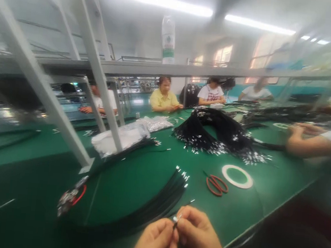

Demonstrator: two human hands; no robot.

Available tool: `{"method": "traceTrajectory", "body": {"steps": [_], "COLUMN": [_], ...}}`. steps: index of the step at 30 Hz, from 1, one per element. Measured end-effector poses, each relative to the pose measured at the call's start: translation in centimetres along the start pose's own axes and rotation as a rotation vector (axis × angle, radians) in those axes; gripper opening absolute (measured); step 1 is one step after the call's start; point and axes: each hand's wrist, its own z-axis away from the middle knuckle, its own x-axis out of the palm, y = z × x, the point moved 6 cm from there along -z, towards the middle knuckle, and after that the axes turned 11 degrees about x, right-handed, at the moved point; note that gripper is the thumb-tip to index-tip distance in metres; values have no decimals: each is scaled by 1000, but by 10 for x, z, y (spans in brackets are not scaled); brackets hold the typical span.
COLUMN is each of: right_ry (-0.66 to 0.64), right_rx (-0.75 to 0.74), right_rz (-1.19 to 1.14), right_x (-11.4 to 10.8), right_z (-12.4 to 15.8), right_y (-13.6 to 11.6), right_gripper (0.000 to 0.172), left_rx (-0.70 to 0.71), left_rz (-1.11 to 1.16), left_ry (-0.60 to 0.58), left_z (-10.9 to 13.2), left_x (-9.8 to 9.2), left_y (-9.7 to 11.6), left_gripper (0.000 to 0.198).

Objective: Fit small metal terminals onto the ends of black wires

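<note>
Where the two hands meet at the lower edge of the view, a single thin black wire (175,222) is pinched between them. The fingers (187,216) of the right hand (201,236) and those of the left hand (155,242) are closed on it near its metal tip, just above the near part of the bench (137,176). Just beyond the hands a bundle (160,203) of like wires is laid in a curve on the bench, its tipped ends pointed towards the scissors (216,184) and the tape ring (237,177), which lie side by side and apart from it. Farther off a much larger pile (223,135) is heaped, and clear bags (123,135) are stacked by a leg of the frame (66,118). As a judgement only, the work is taken to be somewhere in its middle: one wire is in hand, the bundle is gathered, and the pile lies well out of reach. Which heap is finished and which is waiting cannot be told. The hands are cut off at the wrists by the lower edge, the wire's length below the fingers is hidden, and what is being done at its tip is too small and blurred to be made out. A co-worker's arm (307,143) is seen blurred at the right, and other people (164,98) are seated at the far side, their work unreadable.
</note>
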Motion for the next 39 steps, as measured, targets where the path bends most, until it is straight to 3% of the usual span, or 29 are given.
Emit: {"method": "traceTrajectory", "body": {"steps": [5,15,26,39], "right_ry": [-18,74,225,330], "right_rx": [46,5,-89,-159], "right_rz": [-19,251,557,651], "right_x": [5,7,-2,-1], "right_z": [6,20,32,39], "right_y": [3,-25,-34,-31], "right_gripper": [40,40,26,23], "left_rx": [8,57,255,205], "left_rz": [89,106,-379,-161], "left_ry": [72,138,357,341], "left_z": [3,6,16,15], "left_x": [0,-3,-2,0], "left_y": [-1,-5,3,-3], "left_gripper": [48,46,55,51]}}
